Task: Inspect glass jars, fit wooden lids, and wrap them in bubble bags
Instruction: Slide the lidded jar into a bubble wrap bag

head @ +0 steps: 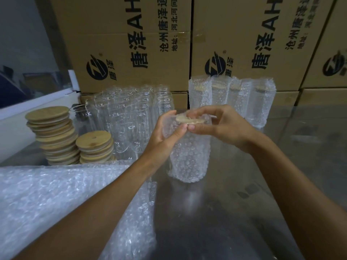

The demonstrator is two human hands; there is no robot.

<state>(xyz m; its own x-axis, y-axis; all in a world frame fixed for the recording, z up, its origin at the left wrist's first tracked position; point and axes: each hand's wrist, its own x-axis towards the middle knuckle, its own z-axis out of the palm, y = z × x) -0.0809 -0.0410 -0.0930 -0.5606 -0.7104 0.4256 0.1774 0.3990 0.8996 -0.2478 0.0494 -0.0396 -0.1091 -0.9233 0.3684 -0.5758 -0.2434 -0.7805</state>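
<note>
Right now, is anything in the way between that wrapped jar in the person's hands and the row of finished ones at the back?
Nothing visible blocks it. The wrapped jar stands on the steel table, held at its top by the left hand and right hand. The wrapped row stands behind it to the right, with bare table between.

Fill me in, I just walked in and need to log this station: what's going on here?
A person is packing glass jars. Both hands hold one jar in a bubble bag upright on the metal table: the left hand grips the bag's top edge, the right hand pinches it by the wooden lid. Wrapped jars stand behind, bare jars and stacked lids to the left, spare bubble bags nearest.
</note>
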